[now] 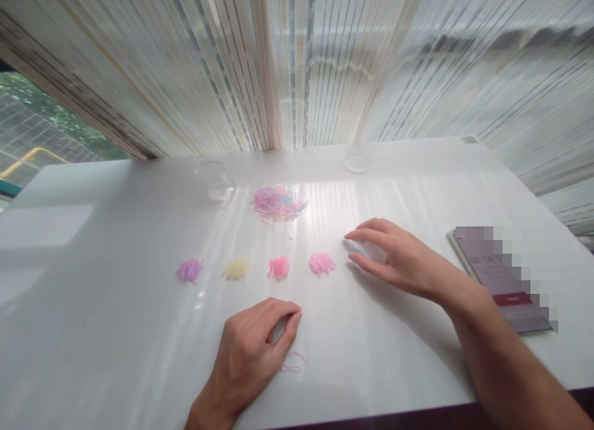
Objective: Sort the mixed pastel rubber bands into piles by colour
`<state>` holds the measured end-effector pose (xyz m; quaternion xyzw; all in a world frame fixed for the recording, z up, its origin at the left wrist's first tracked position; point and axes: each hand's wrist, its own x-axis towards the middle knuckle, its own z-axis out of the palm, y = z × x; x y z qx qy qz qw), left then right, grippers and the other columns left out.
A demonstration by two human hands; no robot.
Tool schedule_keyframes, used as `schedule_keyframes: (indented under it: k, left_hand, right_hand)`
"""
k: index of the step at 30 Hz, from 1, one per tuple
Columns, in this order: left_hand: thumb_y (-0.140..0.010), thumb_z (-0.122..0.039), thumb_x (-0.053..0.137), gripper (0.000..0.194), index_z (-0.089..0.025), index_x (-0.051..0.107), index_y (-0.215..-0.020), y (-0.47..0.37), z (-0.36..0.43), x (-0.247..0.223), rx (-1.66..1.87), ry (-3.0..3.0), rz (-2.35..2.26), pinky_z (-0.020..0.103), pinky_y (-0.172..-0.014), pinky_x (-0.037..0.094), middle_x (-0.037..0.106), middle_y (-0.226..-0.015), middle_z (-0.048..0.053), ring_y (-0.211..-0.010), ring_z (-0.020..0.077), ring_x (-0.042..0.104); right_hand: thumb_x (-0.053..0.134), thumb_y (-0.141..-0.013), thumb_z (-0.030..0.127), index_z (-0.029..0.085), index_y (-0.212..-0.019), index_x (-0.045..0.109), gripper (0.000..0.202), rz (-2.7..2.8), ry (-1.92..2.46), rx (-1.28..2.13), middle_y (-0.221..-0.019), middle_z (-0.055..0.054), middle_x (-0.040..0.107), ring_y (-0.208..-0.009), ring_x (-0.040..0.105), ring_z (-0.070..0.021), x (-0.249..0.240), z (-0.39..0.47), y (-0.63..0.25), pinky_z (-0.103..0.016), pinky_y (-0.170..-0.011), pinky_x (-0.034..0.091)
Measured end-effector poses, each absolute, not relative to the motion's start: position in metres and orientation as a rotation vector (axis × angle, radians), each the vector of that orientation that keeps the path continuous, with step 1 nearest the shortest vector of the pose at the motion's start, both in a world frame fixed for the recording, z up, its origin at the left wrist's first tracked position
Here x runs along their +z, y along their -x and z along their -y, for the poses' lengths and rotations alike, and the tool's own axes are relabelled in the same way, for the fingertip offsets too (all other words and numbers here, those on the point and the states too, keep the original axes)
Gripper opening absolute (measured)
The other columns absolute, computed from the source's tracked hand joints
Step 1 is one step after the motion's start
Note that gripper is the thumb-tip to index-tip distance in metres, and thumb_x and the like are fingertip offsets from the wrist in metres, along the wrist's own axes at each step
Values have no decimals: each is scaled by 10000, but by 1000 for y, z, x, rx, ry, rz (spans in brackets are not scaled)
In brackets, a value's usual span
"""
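My left hand (253, 349) rests near the table's front, thumb and index fingertip pressed together; whatever they pinch, if anything, is hidden. Beside its thumb lie a couple of loose pale pink elastic bands (292, 367). My right hand (394, 253) has its thumb and fingers apart around a few light blue bands (356, 250) on the tabletop. To its left runs a row of small heaps: light pink bands (322, 263), coral pink bands (278, 268), yellow bands (236, 269) and purple bands (190, 270). Behind them sits a larger mixed-colour pile of bands (278, 203).
A clear round container (221, 189) stands at the back left of the white table (116, 331), near another clear round piece (210, 170). At the back lies a clear disc (357, 163). A phone (501, 281) lies right of my right forearm. Striped curtains (325, 65) hang behind.
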<state>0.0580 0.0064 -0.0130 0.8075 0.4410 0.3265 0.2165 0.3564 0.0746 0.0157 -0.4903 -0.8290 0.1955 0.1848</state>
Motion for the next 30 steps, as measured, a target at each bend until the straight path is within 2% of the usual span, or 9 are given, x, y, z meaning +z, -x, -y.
schedule_keyframes:
  k: [8,12,15,18,21,25,27,30]
  left_hand:
    - [-1000,-137,615,107,-217,681,-973,-57,-5,-14,903,-2214,-1227,225,-547,443,729,-784,-34,-539,90,553]
    - [-1013,-155,603,105,-224,675,-980,-53,-3,-6,799,-2199,-1210,224,-581,479,733,-816,-28,-599,103,611]
    - [-1019,-170,595,102,-229,671,-1049,-42,3,1,712,-2235,-1158,248,-663,535,749,-884,-7,-716,135,680]
    - [-983,-176,639,186,-239,657,-1156,-25,13,4,583,-2331,-1123,299,-739,574,750,-965,17,-822,183,704]
    - [-932,-178,696,300,-244,649,-1221,-16,23,2,448,-2383,-1118,321,-738,587,728,-1034,37,-828,198,694]
    - [-1004,-131,573,150,-234,670,-1054,-20,30,-3,491,-2398,-1112,301,-673,555,702,-912,21,-743,179,662]
    - [-1028,-114,519,185,-225,657,-972,-25,31,-5,525,-2398,-1113,290,-647,535,683,-855,16,-714,174,648]
    - [-1035,-104,494,195,-215,633,-957,-28,29,-4,557,-2366,-1103,273,-644,525,663,-835,17,-716,167,645]
  right_hand:
    - [588,-993,252,225,-1030,722,141,2349,1488,728,-1034,-59,659,-854,647,-187,20,-72,-350,-339,-756,545]
    - [591,-989,256,227,-1019,719,135,2369,1479,752,-1001,-51,661,-837,641,-187,20,-72,-352,-329,-724,524]
    - [585,-1004,271,217,-1050,711,145,2361,1418,683,-1014,-63,667,-856,641,-194,18,-72,-354,-334,-732,520]
    - [550,-1034,261,198,-1066,696,162,2334,1296,542,-999,-74,675,-872,637,-197,18,-71,-350,-332,-735,504]
    - [533,-1042,205,180,-1017,694,165,2321,1094,468,-870,-51,668,-798,608,-178,18,-65,-334,-311,-697,468]
    - [529,-1046,198,162,-932,704,212,2405,832,539,-728,-13,609,-663,518,-150,13,-50,-304,-298,-634,420]
    - [513,-1056,229,159,-925,715,251,2468,749,655,-733,-16,603,-662,518,-152,7,-42,-293,-296,-637,426]
    - [550,-1051,336,153,-955,724,270,2509,692,741,-790,-41,621,-706,542,-169,-3,-35,-285,-303,-656,444]
